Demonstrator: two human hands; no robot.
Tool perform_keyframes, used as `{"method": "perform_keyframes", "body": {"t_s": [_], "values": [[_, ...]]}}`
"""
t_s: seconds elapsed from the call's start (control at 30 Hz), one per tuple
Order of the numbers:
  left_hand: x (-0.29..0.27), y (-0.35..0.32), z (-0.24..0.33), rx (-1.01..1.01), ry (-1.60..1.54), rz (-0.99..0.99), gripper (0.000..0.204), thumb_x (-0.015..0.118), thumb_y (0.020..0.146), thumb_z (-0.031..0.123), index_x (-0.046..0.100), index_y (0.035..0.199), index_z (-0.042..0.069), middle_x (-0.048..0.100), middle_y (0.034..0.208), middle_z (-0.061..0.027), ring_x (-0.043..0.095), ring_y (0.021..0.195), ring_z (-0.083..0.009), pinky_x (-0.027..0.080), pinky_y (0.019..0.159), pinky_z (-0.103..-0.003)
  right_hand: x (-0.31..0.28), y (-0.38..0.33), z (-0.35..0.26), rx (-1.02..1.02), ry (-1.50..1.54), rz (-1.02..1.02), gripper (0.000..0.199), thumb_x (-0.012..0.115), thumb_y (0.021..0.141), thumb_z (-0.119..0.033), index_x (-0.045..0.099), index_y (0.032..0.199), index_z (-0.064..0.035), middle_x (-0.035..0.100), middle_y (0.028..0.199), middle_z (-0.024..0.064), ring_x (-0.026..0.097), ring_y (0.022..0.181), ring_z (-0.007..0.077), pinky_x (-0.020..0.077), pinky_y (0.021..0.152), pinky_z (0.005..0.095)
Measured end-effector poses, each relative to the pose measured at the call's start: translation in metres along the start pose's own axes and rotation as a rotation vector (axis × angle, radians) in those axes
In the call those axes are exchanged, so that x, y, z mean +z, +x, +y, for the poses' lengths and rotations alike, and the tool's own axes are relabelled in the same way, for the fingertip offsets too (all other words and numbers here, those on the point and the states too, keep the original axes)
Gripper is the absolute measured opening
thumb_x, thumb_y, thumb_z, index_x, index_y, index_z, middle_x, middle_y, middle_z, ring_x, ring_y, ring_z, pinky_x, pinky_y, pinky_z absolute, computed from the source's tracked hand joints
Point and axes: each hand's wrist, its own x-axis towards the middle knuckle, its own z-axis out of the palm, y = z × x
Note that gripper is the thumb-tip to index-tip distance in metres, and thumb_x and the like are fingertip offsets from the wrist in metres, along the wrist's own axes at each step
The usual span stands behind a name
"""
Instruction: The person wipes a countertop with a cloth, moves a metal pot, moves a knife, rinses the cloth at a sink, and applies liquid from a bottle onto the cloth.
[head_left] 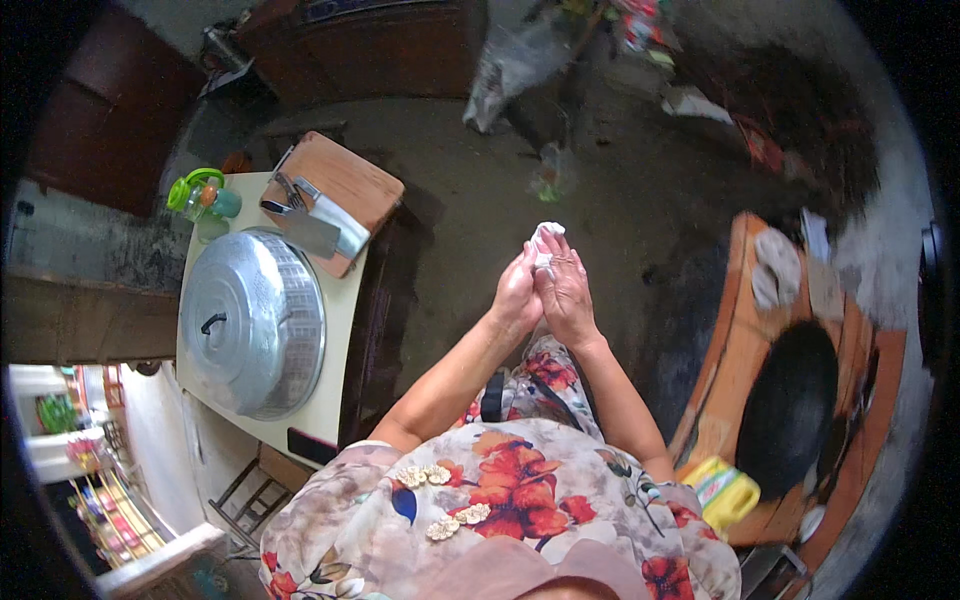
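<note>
In front of my body, both hands are pressed together around a crumpled white cloth or tissue [548,236]. Its top end sticks out at the fingertips, and the rest is hidden between the palms. My left hand [516,294] closes on it from the left side. Against it from the right lies my right hand [566,302], its back showing and its fingers pointing away from me. Nothing else touches either hand.
At left, a pale table [345,350] bears a large domed metal lid [250,320], a wooden cutting board [350,190] with a cleaver [335,212], and a green-lidded jar [205,195]. At right, a stove [715,370] holds a black wok [790,405]; a yellow container [728,495] stands nearer.
</note>
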Motion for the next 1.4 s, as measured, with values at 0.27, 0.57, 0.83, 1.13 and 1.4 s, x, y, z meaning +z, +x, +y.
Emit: {"method": "perform_keyframes", "body": {"t_s": [0.27,0.57,0.83,1.13,1.4], "values": [[-0.005,0.199,0.143,0.184,-0.138,0.064,0.035,0.034,0.1,0.023,0.047,0.125,0.002,0.052,0.126,-0.0107,0.052,0.113,-0.0227,0.039,0.102,-0.037,0.083,0.234,0.058,-0.269,0.105,-0.174,0.043,0.036,0.097,-0.023,0.045,0.129,0.0037,0.036,0.141,0.0208,0.028,0.135,0.0329,0.0193,0.111,0.0419],[0.018,0.329,0.334,0.394,-0.277,0.383,0.031,0.037,0.097,0.018,0.05,0.122,0.004,0.057,0.118,-0.0119,0.055,0.109,-0.023,0.044,0.098,-0.04,0.206,0.513,0.065,-0.438,0.22,-0.586,0.05,0.032,0.097,-0.033,0.042,0.133,0.0009,0.036,0.142,0.018,0.027,0.135,0.0334,0.019,0.112,0.0391],[-0.002,0.356,0.504,0.746,-0.228,0.224,0.039,0.047,0.095,0.025,0.048,0.121,-0.004,0.055,0.122,-0.0165,0.051,0.115,-0.0265,0.036,0.106,-0.041,0.378,0.701,0.046,0.472,0.673,-1.09,0.059,0.031,0.098,-0.047,0.051,0.118,0.0044,0.058,0.117,0.016,0.056,0.108,0.0236,0.0431,0.093,0.037],[0.003,0.446,0.692,0.863,-0.191,0.182,0.044,0.045,0.096,0.034,0.046,0.127,0.003,0.054,0.123,-0.0115,0.053,0.112,-0.022,0.042,0.099,-0.04,0.397,0.888,-0.025,0.888,1.646,-1.188,0.056,0.031,0.097,-0.046,0.047,0.122,0.0013,0.05,0.129,0.0169,0.046,0.121,0.0308,0.0301,0.106,0.046],[-0.036,0.553,0.857,0.732,0.027,0.394,0.037,0.057,0.091,0.02,0.051,0.121,0.0,0.06,0.115,-0.0107,0.058,0.104,-0.0189,0.047,0.09,-0.033,0.557,1.008,0.027,1.282,1.759,-1.179,0.039,0.048,0.094,-0.035,0.053,0.113,-0.0006,0.055,0.12,0.0148,0.05,0.116,0.03,0.0359,0.102,0.0473]]}}
